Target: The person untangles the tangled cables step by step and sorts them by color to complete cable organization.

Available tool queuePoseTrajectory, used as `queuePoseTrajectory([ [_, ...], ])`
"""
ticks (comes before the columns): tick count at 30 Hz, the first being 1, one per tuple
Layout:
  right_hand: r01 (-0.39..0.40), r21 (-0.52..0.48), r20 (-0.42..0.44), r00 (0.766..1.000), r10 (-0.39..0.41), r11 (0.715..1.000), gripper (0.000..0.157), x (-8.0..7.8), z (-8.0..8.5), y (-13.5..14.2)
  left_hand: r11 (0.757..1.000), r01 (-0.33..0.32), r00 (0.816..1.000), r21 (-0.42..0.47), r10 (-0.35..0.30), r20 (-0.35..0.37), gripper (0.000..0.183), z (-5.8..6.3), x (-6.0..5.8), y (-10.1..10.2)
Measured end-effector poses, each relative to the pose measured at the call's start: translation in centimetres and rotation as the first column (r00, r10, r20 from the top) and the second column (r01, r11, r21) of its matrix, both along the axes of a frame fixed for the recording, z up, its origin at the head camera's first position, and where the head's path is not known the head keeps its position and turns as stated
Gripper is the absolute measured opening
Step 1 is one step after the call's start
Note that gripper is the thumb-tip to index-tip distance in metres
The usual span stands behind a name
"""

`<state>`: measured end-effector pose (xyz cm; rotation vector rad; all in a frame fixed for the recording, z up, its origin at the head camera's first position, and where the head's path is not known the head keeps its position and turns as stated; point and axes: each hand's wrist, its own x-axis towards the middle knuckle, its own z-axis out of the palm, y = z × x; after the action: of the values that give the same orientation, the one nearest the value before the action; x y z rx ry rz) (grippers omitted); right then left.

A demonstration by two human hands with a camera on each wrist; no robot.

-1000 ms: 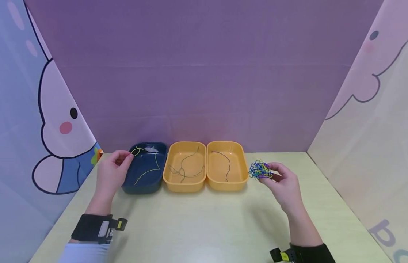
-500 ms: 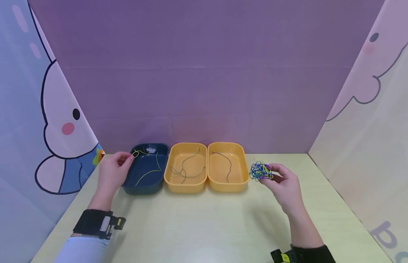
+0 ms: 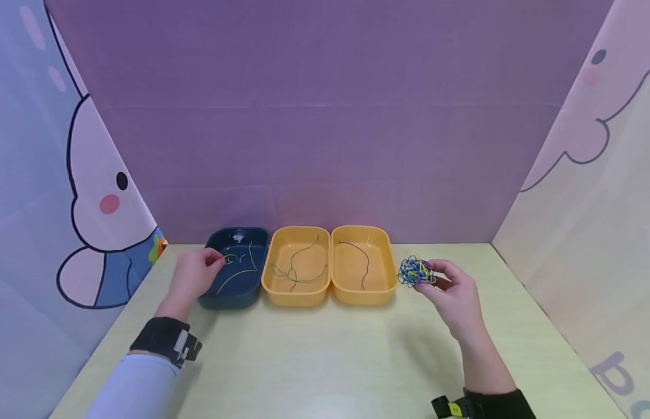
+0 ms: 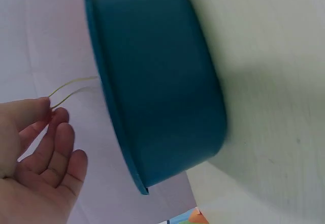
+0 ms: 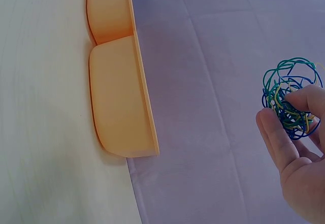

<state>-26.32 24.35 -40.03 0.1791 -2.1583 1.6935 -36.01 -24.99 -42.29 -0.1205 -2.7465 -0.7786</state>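
Between thumb and fingertips, my left hand (image 3: pixel 195 274) pinches a thin yellow wire (image 4: pixel 71 82) above the dark blue bin (image 3: pixel 235 301). In the left wrist view the wire loops from the fingertips over the bin's rim. More yellow wire (image 3: pixel 235 273) lies inside that bin. On the right, my right hand (image 3: pixel 453 297) grips a tangled ball of blue, green and yellow wires (image 3: pixel 415 272), held up over the table. In the right wrist view, thumb and fingers hold the tangle from both sides.
A yellow bin (image 3: pixel 295 298) in the middle holds greenish wires (image 3: pixel 292 273). Beside it, another yellow bin (image 3: pixel 362 297) has one dark wire (image 3: pixel 366 262) in it. The three bins stand in a row on the pale table (image 3: pixel 304 361), before a purple backdrop (image 3: pixel 325 116).
My left hand has moved right and slightly down, bringing the yellow wire farther over the blue bin. My right hand and the tangle have stayed nearly still.
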Motion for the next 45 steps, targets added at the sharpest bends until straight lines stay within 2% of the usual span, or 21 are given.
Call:
queuePoseTrajectory([
  [4,-0.003,0.012,0.002,1.000,0.003,1.000,0.032,-0.1,0.0,0.0,1.000,-0.004,0.996,-0.004,0.005,0.089,0.018,-0.2,0.0,0.0],
  [7,-0.005,0.017,0.001,1.000,0.005,1.000,0.032,-0.1,0.0,-0.1,1.000,-0.005,0.994,0.000,0.005,0.108,0.020,-0.3,0.1,-0.1],
  [14,-0.006,0.003,-0.005,1.000,0.006,1.000,0.032,-0.1,0.0,-0.1,1.000,0.014,0.994,0.009,-0.015,0.105,0.025,-0.3,0.2,0.0],
  [22,-0.004,0.006,-0.007,1.000,0.004,1.000,0.032,0.0,-0.1,-0.2,0.998,-0.006,0.997,0.064,0.001,0.082,0.035,0.3,0.6,0.4],
  [27,-0.005,0.002,-0.006,1.000,0.005,1.000,0.032,0.0,-0.2,-0.2,0.993,-0.003,1.000,0.116,0.002,0.003,0.055,1.2,0.9,1.1],
  [32,-0.008,0.003,-0.009,1.000,0.008,1.000,0.032,0.0,-0.1,-0.3,0.984,0.043,0.991,0.174,-0.020,-0.132,0.070,2.7,1.9,2.7],
  [38,-0.010,0.010,-0.008,1.000,0.010,1.000,0.032,0.0,-0.1,-0.3,0.946,0.156,0.965,0.283,-0.084,-0.250,0.068,4.1,3.4,5.1],
  [45,-0.017,0.008,-0.019,1.000,0.018,1.000,0.032,0.2,0.1,-0.6,0.892,0.274,0.930,0.358,-0.152,-0.334,0.065,4.7,5.4,7.8],
])
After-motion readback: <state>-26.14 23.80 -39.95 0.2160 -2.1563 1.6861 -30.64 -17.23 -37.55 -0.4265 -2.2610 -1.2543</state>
